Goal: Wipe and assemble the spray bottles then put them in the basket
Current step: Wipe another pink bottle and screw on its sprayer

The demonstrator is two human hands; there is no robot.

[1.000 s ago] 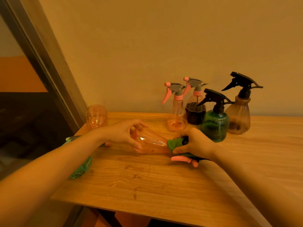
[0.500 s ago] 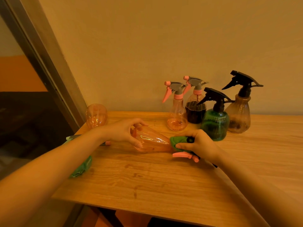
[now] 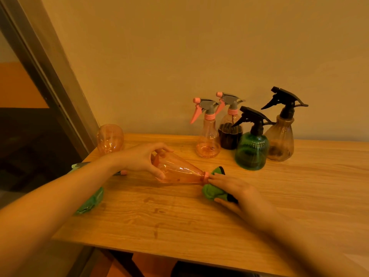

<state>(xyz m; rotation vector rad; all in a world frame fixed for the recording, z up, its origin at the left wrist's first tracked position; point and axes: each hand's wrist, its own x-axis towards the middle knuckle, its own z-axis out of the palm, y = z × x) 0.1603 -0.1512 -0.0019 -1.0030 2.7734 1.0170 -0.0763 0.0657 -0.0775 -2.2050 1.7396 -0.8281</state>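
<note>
Bottle (image 3: 177, 171) lies on its side on the counter (image 3: 199, 220), left hand (image 3: 143, 159) gripping its base; right hand (image 3: 237, 189) holds a green cloth (image 3: 212, 191) at its neck.

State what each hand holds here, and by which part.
The left hand grips the lying orange bottle by its wide base end. The right hand holds the green cloth at the bottle's neck.
</note>
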